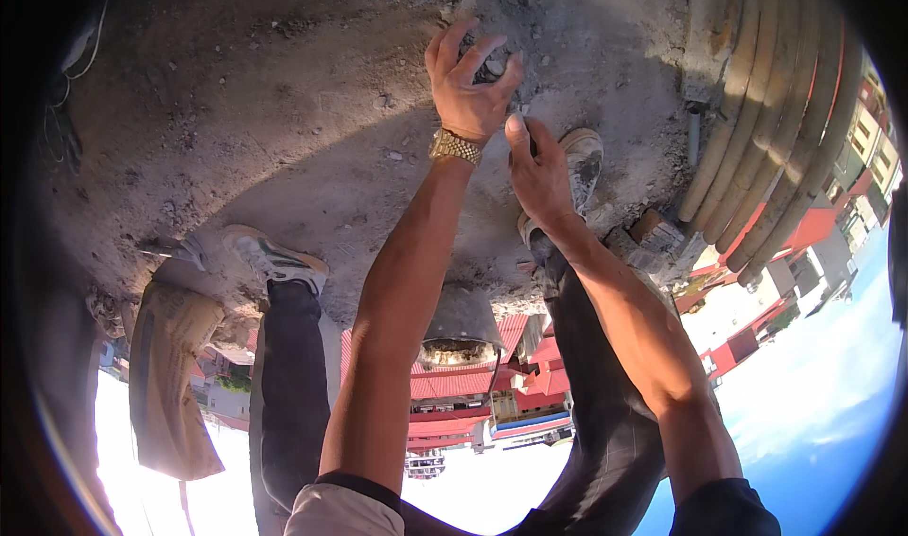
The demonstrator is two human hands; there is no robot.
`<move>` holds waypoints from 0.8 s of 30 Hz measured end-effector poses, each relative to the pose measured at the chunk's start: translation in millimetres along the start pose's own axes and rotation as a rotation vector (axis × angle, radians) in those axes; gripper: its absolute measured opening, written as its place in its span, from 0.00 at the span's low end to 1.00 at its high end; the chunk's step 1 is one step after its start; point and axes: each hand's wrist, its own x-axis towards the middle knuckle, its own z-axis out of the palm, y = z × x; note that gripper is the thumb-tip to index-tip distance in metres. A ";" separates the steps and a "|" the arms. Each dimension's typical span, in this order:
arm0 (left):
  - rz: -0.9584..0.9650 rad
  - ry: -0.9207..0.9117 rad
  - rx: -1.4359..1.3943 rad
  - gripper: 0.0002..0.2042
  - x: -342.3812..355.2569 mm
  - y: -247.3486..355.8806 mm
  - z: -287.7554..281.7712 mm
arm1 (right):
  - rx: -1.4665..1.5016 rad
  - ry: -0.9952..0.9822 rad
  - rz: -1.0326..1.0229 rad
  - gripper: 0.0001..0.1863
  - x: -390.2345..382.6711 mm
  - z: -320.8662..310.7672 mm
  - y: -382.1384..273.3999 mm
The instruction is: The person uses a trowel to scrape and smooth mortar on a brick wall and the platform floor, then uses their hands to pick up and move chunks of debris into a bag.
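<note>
head view: the left hand, a gold watch at its wrist, curls its fingers around a small grey lump of rubble on the dusty concrete floor, the lump sitting between fingertips and thumb. just beside it, lower right, the right hand pinches something thin and dark; what it is cannot be told. a worn shoe lies right behind that hand.

Bare forearms; gold link watch on left wrist. Dark trousers, dusty grey-white sneakers, dark rolled sleeves.
</note>
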 end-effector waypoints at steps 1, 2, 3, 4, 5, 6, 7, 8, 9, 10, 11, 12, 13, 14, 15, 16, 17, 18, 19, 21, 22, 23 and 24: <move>-0.063 0.011 -0.047 0.15 8.0 15.2 -15.0 | -0.009 0.082 -0.159 0.23 -14.9 -2.9 -6.8; -0.132 0.024 -0.088 0.14 15.2 30.7 -34.7 | 0.002 0.097 -0.196 0.23 -29.4 -8.2 -26.4; -0.198 0.041 -0.133 0.14 24.1 46.5 -56.7 | 0.009 0.112 -0.232 0.22 -43.9 -14.4 -46.5; -0.223 0.053 -0.132 0.14 32.1 56.9 -84.0 | 0.033 0.060 -0.152 0.22 -57.9 -16.9 -74.0; -0.252 0.072 -0.126 0.13 40.1 64.7 -114.1 | 0.053 -0.003 -0.077 0.22 -71.9 -17.9 -102.5; -0.286 0.096 -0.110 0.13 47.7 71.5 -147.5 | 0.014 -0.035 -0.041 0.22 -87.2 -15.5 -127.1; -0.322 0.143 -0.127 0.13 53.4 76.6 -183.7 | -0.022 -0.088 -0.010 0.22 -105.0 -7.7 -152.2; -0.360 0.203 -0.123 0.13 58.7 79.6 -221.9 | -0.035 -0.113 -0.027 0.23 -123.7 -0.1 -183.5; -0.375 0.251 -0.128 0.13 67.0 84.3 -262.6 | -0.045 -0.143 -0.053 0.23 -143.0 7.0 -220.5; -0.385 0.301 -0.128 0.14 74.3 86.9 -306.2 | -0.068 -0.220 -0.050 0.23 -162.4 12.5 -258.2; -0.383 0.355 -0.120 0.14 85.0 90.4 -343.3 | -0.100 -0.275 -0.054 0.23 -177.4 21.6 -295.4; -0.380 0.401 -0.125 0.14 94.1 89.7 -385.1 | -0.089 -0.306 -0.069 0.23 -195.1 39.5 -330.7; -0.394 0.459 -0.084 0.14 92.5 83.4 -437.2 | -0.083 -0.340 -0.072 0.23 -217.3 58.3 -362.5; -0.414 0.519 -0.040 0.14 89.7 77.0 -488.8 | -0.083 -0.382 -0.071 0.23 -236.2 80.7 -396.3; -0.431 0.572 -0.008 0.14 83.9 70.9 -538.7 | -0.122 -0.473 -0.164 0.23 -260.6 109.6 -426.0; -0.476 0.643 0.029 0.15 71.0 65.2 -591.0 | -0.175 -0.545 -0.251 0.24 -288.2 138.2 -449.3; -0.525 0.698 0.116 0.15 52.0 62.2 -645.4 | -0.230 -0.615 -0.334 0.24 -318.3 166.3 -467.7; -0.578 0.748 0.200 0.16 29.3 60.4 -699.9 | -0.215 -0.683 -0.388 0.24 -351.8 196.7 -484.9; -0.592 0.808 0.245 0.15 16.7 57.3 -744.5 | -0.201 -0.716 -0.445 0.25 -381.3 222.9 -507.6; -0.622 0.924 0.295 0.15 4.7 46.6 -813.9 | -0.247 -0.754 -0.642 0.26 -421.8 263.8 -560.5; -0.639 0.966 0.363 0.15 -12.9 48.4 -857.9 | -0.320 -0.844 -0.627 0.26 -453.1 284.0 -586.1; -0.680 1.006 0.437 0.15 -28.4 52.1 -898.2 | -0.390 -0.935 -0.612 0.27 -481.6 304.0 -608.7; -0.689 1.030 0.502 0.15 -41.1 52.5 -933.6 | -0.386 -0.960 -0.675 0.26 -505.6 323.5 -622.6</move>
